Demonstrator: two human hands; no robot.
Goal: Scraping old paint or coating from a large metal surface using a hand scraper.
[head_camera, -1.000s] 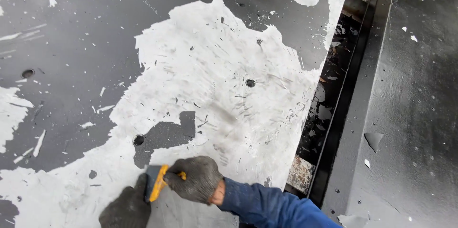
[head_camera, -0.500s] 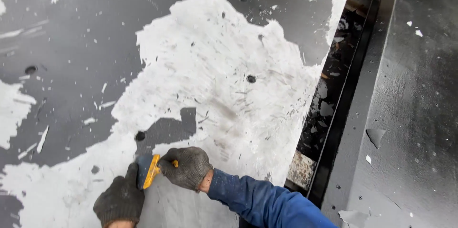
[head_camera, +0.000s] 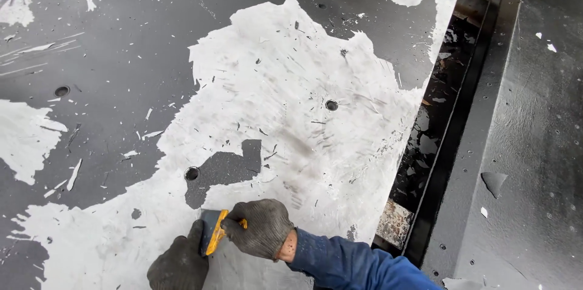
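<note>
From the head camera, the right hand (head_camera: pixel 260 228), in a dark grey glove with a blue sleeve (head_camera: pixel 358 266) behind it, is closed around the yellow handle of a scraper (head_camera: pixel 214 232). The scraper sits at the bottom middle of the view, its blade flat against a dark metal panel (head_camera: pixel 121 41) that is covered with a large patch of white paint (head_camera: pixel 291 120). The left hand (head_camera: pixel 180 263), also gloved, presses against the scraper from below, its fingers curled. Small round holes (head_camera: pixel 331 105) dot the panel. A dark gap (head_camera: pixel 437 114) runs along the panel's right edge.
</note>
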